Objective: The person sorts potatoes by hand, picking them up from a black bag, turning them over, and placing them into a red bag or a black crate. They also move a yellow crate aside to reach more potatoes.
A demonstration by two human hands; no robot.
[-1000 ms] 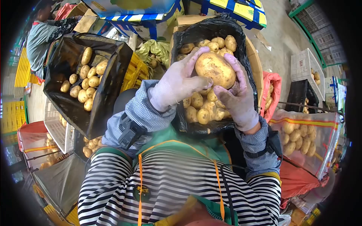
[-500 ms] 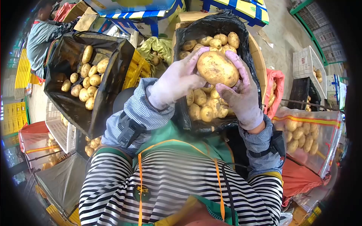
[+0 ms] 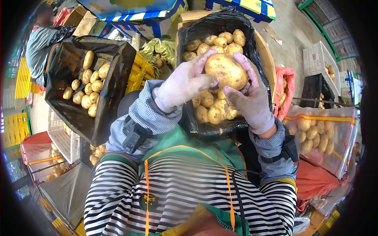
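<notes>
A large potato (image 3: 226, 71) with brown dirt specks is held up between my two gloved hands. My left hand (image 3: 185, 82) grips its left side with the fingertips, and my right hand (image 3: 252, 94) wraps its right side and lower edge. Both gloves are pale and thin, stained purple at the fingers. Beneath them stands a cardboard box (image 3: 264, 51) lined with black plastic (image 3: 197, 29), holding many smaller potatoes (image 3: 214, 114). The hands hide part of that pile.
To the left, a black-lined crate (image 3: 71, 114) holds several potatoes (image 3: 88, 78). Mesh bags of potatoes (image 3: 315, 135) hang at the right, near a red sack (image 3: 285, 90). White crates (image 3: 321, 65) stand at far right. Another person (image 3: 43, 47) is at the upper left.
The view has shifted slightly. Both hands still hold the large potato over the box, with the left fingers moved slightly on its side.
</notes>
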